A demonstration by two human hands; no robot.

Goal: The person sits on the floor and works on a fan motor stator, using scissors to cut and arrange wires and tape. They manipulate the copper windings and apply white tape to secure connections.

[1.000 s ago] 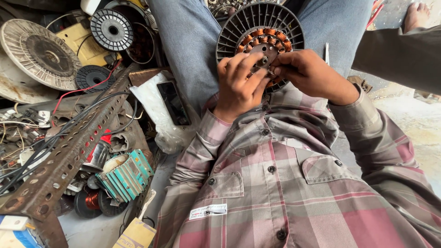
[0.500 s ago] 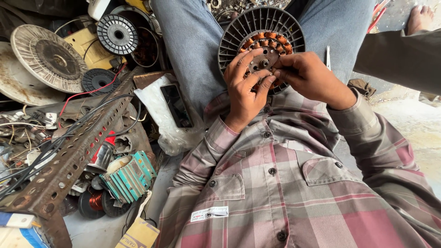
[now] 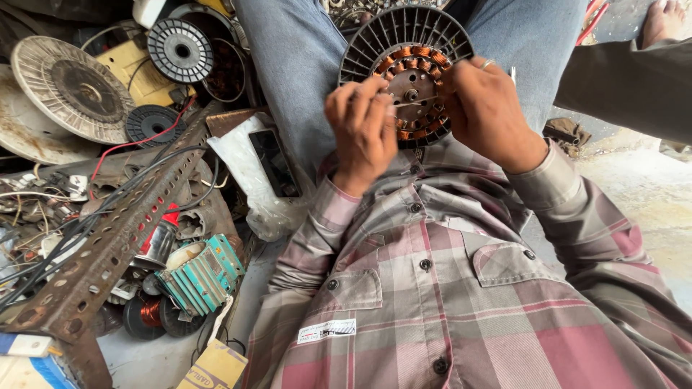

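Fingers: both hands' fingers are pinched onto the motor stator; left hand [image 3: 364,126] grips its lower left edge, right hand [image 3: 484,112] its right side, thumb and fingertips pressed on the windings.
Stator place: motor stator [image 3: 407,72] sits on the person's lap between the blue-jeaned thighs, just above the plaid shirt.
Stator facing: its flat round face is turned up toward the camera; the central shaft points roughly at the viewer. Being round, it shows no clear long axis.
Stator look: dark ribbed outer ring of thin radial fins, an inner ring of copper-coloured coils, a grey metal hub in the middle.
Labels: small white rectangular tag [image 3: 326,331] on the shirt's lower left front; a tan cardboard box [image 3: 215,367] at the bottom edge; a blue-and-white package [image 3: 29,364] in the bottom left corner.
Nearby: rusty perforated angle bar [image 3: 108,248] lying diagonally, teal finned part [image 3: 202,274], black wire spool [image 3: 180,49], pale round disc [image 3: 68,90].
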